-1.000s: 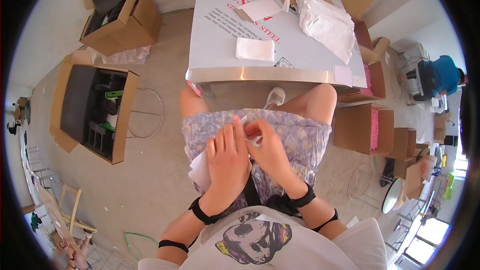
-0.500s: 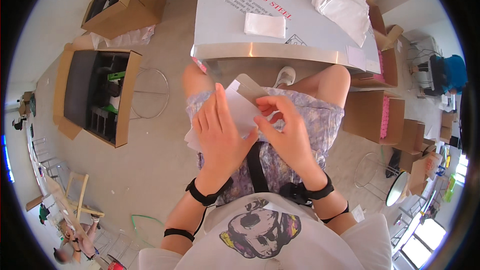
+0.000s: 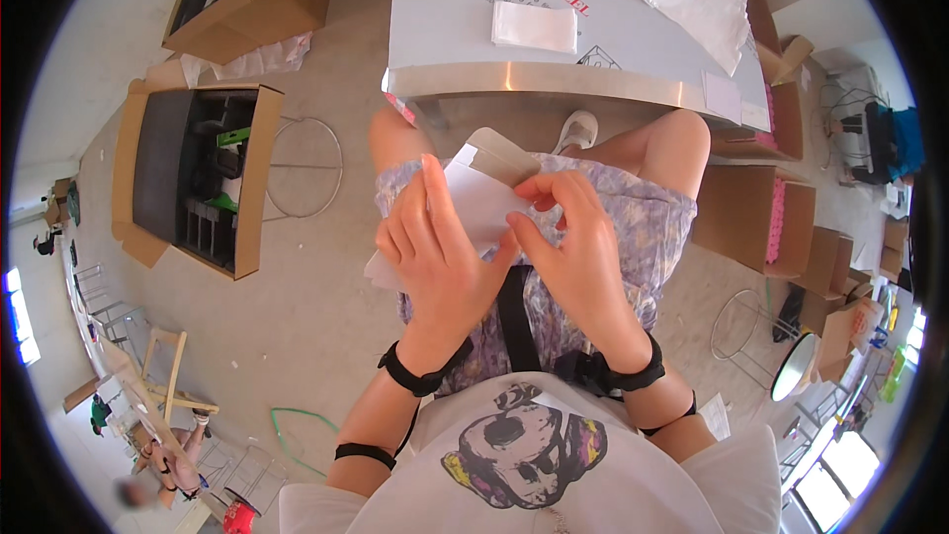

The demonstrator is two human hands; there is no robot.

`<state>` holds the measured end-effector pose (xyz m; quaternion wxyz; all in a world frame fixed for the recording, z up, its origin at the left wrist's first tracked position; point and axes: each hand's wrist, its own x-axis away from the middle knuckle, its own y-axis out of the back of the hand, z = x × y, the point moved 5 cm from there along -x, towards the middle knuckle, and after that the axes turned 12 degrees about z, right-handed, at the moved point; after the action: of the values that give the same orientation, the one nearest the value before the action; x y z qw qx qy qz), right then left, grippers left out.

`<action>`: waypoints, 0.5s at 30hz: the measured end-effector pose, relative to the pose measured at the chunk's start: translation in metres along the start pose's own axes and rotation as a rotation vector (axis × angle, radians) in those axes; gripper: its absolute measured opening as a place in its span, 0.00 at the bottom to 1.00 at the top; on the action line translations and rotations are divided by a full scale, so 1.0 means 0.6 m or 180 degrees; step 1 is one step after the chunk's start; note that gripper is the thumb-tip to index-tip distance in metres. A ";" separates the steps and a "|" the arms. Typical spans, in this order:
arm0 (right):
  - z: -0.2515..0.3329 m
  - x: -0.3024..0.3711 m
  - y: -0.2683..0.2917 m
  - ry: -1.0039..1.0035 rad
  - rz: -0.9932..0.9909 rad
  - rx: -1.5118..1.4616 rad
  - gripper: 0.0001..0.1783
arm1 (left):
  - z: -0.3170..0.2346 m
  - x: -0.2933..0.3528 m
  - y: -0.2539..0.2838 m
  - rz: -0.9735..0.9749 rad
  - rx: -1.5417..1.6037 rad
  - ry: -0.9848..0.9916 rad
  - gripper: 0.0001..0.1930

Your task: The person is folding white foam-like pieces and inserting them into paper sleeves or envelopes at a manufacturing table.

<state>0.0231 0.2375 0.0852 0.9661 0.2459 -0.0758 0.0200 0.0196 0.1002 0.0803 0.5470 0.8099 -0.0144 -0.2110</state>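
Observation:
Above my lap is a white folding carton [image 3: 478,206] of thin card, tilted, with a greyish-brown flap [image 3: 502,155] standing out at its far end. My left hand [image 3: 442,265] is laid across its left side, long fingers stretched over the white face and the thumb toward the right edge, holding it. At the right edge, my right hand [image 3: 578,247] has thumb and curled forefinger closed on the card just below the flap. Part of the carton is hidden beneath my left hand.
Ahead stands a table with a film-covered steel top [image 3: 445,25]. On it lie a stack of white paper pieces [image 3: 534,27] and a pile of white bags [image 3: 692,0]. Open cardboard boxes stand left [image 3: 247,178] and right [image 3: 756,213], beside round-based metal stools [image 3: 304,166].
The view has shifted slightly, so the table and floor boxes sit a little differently. Both hands keep their hold on the carton, with only slight finger movement.

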 end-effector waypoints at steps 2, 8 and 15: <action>0.001 0.001 -0.003 0.0024 -0.0037 0.0083 0.13 | -0.001 0.000 0.000 -0.0022 -0.0031 -0.0028 0.48; -0.010 -0.004 0.000 -0.0098 0.0017 -0.0056 0.12 | -0.005 0.000 0.000 0.0122 -0.0049 0.0040 0.49; -0.015 -0.001 0.000 -0.0115 0.0031 0.0010 0.12 | -0.004 -0.001 -0.007 0.0222 0.0041 0.0130 0.51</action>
<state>0.0236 0.2417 0.0770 0.9641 0.2474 -0.0944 0.0204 0.0191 0.1043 0.0773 0.5490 0.8166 -0.0328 -0.1752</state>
